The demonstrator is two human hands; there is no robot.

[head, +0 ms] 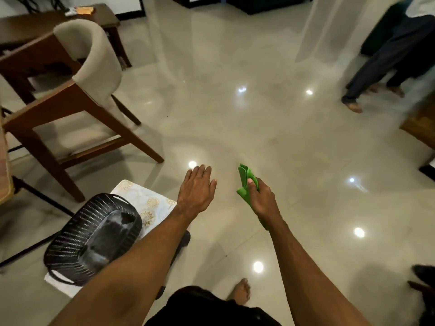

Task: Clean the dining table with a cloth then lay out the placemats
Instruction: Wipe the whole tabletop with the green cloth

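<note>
My right hand (261, 201) is shut on a folded green cloth (246, 182), held over the glossy tile floor. To its left my left hand (196, 188) hovers open, palm down, fingers spread and holding nothing. At the lower left a white placemat with gold floral print (150, 205) lies on a small stool, and a black woven basket (94, 238) sits on top of it. The dark wooden dining table (28, 27) shows only at the upper left edge, far from both hands.
A wooden chair with a beige padded back (89, 57) stands at the left, pulled away from the table. Another person's legs and bare feet (367, 90) are at the upper right. My own bare foot (240, 291) shows at the bottom. Open tile floor fills the middle.
</note>
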